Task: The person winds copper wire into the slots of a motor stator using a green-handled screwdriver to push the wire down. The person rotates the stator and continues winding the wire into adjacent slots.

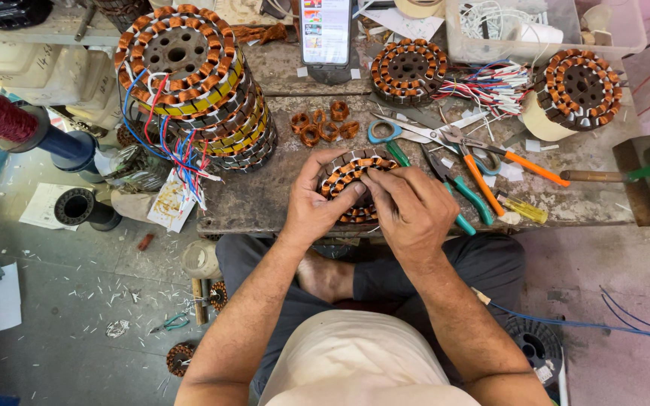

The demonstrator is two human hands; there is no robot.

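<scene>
As fingers point(376, 184) pinch — stator point(347, 174) between.

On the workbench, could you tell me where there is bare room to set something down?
Bare patches: left of the left hand, below the stacked windings; and between the phone and loose coils. Crowded around the scissors and pliers.

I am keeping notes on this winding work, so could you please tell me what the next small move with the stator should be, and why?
Probably press the copper coil down into its slot with the right hand. Its fingertips already pinch at the top of the stator, while the left hand steadies the near side, and the scissors and pliers lie untouched.
</scene>
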